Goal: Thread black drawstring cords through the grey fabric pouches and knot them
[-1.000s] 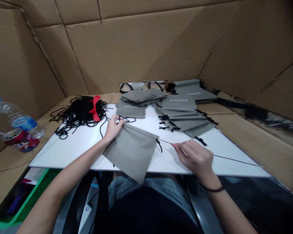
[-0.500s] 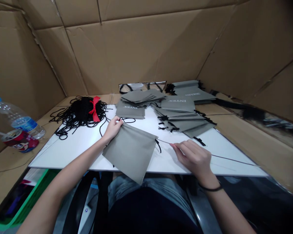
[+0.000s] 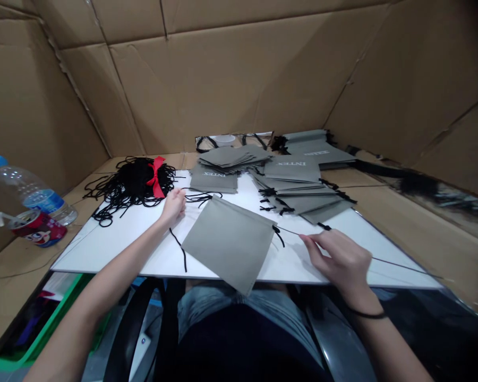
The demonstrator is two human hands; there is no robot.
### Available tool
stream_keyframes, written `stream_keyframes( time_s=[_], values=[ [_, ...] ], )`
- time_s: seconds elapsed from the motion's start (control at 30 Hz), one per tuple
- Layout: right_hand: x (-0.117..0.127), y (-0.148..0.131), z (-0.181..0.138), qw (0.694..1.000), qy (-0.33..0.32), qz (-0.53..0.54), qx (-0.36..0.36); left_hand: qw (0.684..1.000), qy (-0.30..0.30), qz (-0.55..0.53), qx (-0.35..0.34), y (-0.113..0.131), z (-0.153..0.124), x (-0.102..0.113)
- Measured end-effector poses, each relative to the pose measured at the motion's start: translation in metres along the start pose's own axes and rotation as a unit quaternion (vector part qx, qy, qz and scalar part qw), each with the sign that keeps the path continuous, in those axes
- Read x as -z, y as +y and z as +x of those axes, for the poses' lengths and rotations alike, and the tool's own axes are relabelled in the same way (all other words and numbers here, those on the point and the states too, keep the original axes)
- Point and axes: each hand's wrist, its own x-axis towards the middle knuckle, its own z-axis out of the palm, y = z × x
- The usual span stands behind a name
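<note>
A grey drawstring pouch [image 3: 229, 243] lies tilted at the front of the white board, its lower corner past the edge. My left hand [image 3: 174, 206] is closed on a black cord [image 3: 178, 244], off the pouch's upper left corner. Loops of that cord run from the fingers to the corner, and a loose end hangs below the hand. To the right of the pouch, my right hand [image 3: 340, 260] pinches a long thin dark rod [image 3: 402, 266], which reaches the pouch's right corner. A short black cord end [image 3: 280, 237] sticks out there.
Black cords [image 3: 131, 183] tied with a red ribbon [image 3: 156, 178] lie at the left. Grey pouches [image 3: 292, 170], some printed INTEX, are stacked at the back and right. A plastic bottle [image 3: 43, 199] and a red can [image 3: 37, 228] stand far left. Cardboard walls [image 3: 239, 79] surround the board.
My left hand has let go of the pouch's upper left corner and shifted left with the cord. The pouch and my right hand with the rod have moved right.
</note>
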Motion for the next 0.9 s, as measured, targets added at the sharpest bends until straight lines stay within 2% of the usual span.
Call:
stream_keyframes(
  time_s=[0.13,0.3,0.6,0.9],
  values=[
    [0.001,0.002,-0.003,1.000,-0.013,0.013,0.011,0.999,-0.033,-0.003,0.009,0.006,-0.002,-0.004],
    [0.001,0.000,-0.001,1.000,-0.009,0.015,0.015,1.000,-0.016,0.007,-0.026,0.013,-0.002,0.002],
    [0.000,0.000,-0.002,1.000,0.001,0.002,0.027,0.993,-0.090,0.071,-0.030,0.018,-0.011,-0.005],
    [0.005,-0.006,0.004,0.997,0.013,-0.008,0.077,0.990,-0.134,0.021,0.049,0.016,-0.014,-0.006]
  ],
)
